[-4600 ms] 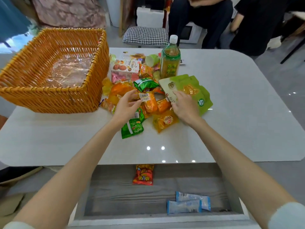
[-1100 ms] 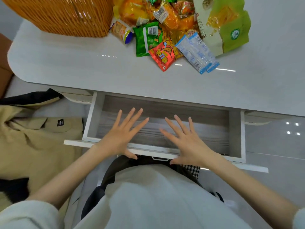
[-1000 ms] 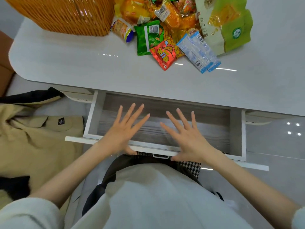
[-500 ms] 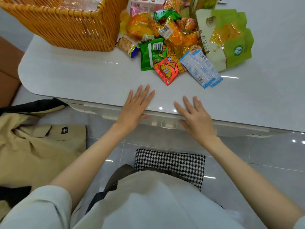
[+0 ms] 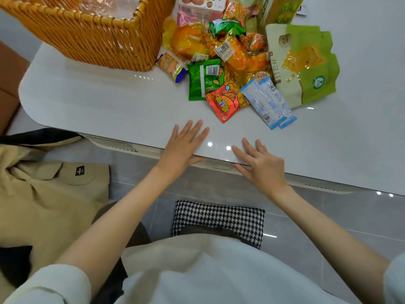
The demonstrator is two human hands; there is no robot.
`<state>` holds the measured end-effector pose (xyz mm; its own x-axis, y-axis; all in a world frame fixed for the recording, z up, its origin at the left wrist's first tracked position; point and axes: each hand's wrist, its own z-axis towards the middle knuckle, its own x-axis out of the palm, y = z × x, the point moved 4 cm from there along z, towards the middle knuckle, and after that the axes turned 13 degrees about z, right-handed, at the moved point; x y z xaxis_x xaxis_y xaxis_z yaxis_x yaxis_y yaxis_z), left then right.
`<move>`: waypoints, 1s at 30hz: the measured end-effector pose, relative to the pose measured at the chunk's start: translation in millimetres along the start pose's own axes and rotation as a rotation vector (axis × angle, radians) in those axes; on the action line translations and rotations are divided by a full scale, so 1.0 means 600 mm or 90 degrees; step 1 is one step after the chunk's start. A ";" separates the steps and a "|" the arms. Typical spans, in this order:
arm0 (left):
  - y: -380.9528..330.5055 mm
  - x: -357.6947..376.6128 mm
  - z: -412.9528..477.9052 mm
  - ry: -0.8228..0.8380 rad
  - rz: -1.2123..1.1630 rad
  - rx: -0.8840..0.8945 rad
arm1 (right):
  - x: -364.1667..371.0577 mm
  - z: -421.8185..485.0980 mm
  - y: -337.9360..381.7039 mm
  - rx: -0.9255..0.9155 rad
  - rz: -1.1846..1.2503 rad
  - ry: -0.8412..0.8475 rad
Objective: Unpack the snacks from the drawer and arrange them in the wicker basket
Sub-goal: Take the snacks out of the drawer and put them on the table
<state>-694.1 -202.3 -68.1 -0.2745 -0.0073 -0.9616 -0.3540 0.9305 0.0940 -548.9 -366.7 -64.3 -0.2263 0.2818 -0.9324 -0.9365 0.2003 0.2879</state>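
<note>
On the white table (image 5: 109, 106) a heap of bright, crinkled snacks (image 5: 230, 62) lies beside the wicker basket (image 5: 87, 34); left hand (image 5: 182, 145) and right hand (image 5: 260, 165) rest flat at the edge, fingers spread, holding nothing.

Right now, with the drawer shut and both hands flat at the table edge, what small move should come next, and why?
Probably the left hand should reach to the red packet, the nearest snack. It and the right hand hold nothing, the snacks lie on the table, and the wicker basket beside them shows only clear wrap.
</note>
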 end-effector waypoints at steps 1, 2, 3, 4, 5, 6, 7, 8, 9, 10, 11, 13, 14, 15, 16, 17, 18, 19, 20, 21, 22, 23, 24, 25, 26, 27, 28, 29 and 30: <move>0.001 -0.008 0.003 0.007 -0.001 -0.001 | -0.002 0.002 -0.002 0.001 -0.005 0.004; 0.002 -0.013 0.006 0.014 0.002 -0.002 | -0.003 0.003 -0.004 0.003 -0.012 0.006; 0.004 -0.017 0.009 0.023 0.006 -0.007 | -0.003 0.004 -0.005 0.006 -0.019 0.008; 0.005 -0.020 0.012 0.032 0.011 -0.013 | -0.001 0.005 -0.006 0.007 -0.023 0.006; 0.003 -0.020 0.013 0.046 0.020 -0.022 | 0.000 0.004 -0.005 0.004 -0.024 0.005; -0.001 -0.018 0.012 0.058 0.029 -0.035 | 0.002 0.003 -0.003 -0.001 -0.024 0.001; -0.005 -0.016 0.012 0.063 0.038 -0.052 | 0.002 0.002 -0.002 -0.009 -0.024 -0.009; -0.007 -0.013 0.013 0.059 0.048 -0.071 | 0.002 0.003 -0.004 -0.019 -0.025 -0.026; -0.008 -0.012 0.015 0.050 0.058 -0.090 | 0.002 0.006 -0.006 -0.029 -0.030 -0.042; -0.008 -0.010 0.017 0.041 0.065 -0.108 | 0.006 0.008 -0.008 -0.036 -0.038 -0.055; -0.010 -0.005 0.020 0.032 0.066 -0.128 | 0.011 0.010 -0.010 -0.043 -0.051 -0.065; -0.021 0.011 0.017 0.016 0.068 -0.177 | 0.028 0.005 -0.013 -0.057 -0.071 -0.082; -0.030 0.021 0.015 0.011 0.077 -0.201 | 0.037 0.001 -0.014 -0.066 -0.077 -0.087; -0.042 0.031 0.011 0.012 0.086 -0.222 | 0.045 -0.004 -0.015 -0.069 -0.080 -0.080; -0.054 0.040 0.006 0.016 0.090 -0.235 | 0.052 -0.009 -0.018 -0.068 -0.080 -0.069; -0.064 0.043 -0.002 0.020 0.085 -0.244 | 0.055 -0.013 -0.019 -0.060 -0.074 -0.054; -0.070 0.044 -0.008 0.023 0.075 -0.249 | 0.054 -0.012 -0.021 -0.044 -0.058 -0.032; -0.074 0.040 -0.017 0.031 0.062 -0.249 | 0.050 -0.006 -0.021 -0.006 -0.031 0.015; -0.078 0.034 -0.028 0.040 0.050 -0.247 | 0.048 -0.002 -0.021 0.047 -0.006 0.080; -0.080 0.025 -0.043 0.048 0.043 -0.250 | 0.048 -0.001 -0.020 0.091 0.014 0.173; -0.082 0.014 -0.060 0.052 0.038 -0.261 | 0.048 -0.007 -0.016 0.100 0.026 0.266; -0.082 -0.002 -0.079 0.056 0.028 -0.279 | 0.042 -0.016 -0.006 0.081 0.025 0.344; -0.082 -0.023 -0.096 0.058 0.014 -0.296 | 0.026 -0.024 0.004 0.059 0.031 0.394; -0.082 -0.051 -0.109 0.060 0.000 -0.309 | 0.001 -0.032 0.011 0.057 0.058 0.404; -0.085 -0.082 -0.122 0.065 -0.012 -0.316 | -0.032 -0.041 0.013 0.082 0.093 0.397; -0.090 -0.116 -0.131 0.070 -0.026 -0.321 | -0.069 -0.047 0.011 0.109 0.128 0.378; -0.097 -0.152 -0.139 0.071 -0.041 -0.323 | -0.107 -0.050 0.006 0.128 0.149 0.359; -0.109 -0.188 -0.147 0.070 -0.058 -0.324 | -0.147 -0.055 0.002 0.138 0.158 0.343; -0.123 -0.222 -0.158 0.070 -0.075 -0.324 | -0.186 -0.061 0.002 0.139 0.163 0.335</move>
<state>-716.1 -305.0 77.2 -0.2900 -0.1646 -0.9428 -0.7696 0.6257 0.1275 -534.4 -432.1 32.2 -0.5899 -0.1425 -0.7948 -0.7713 0.3908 0.5024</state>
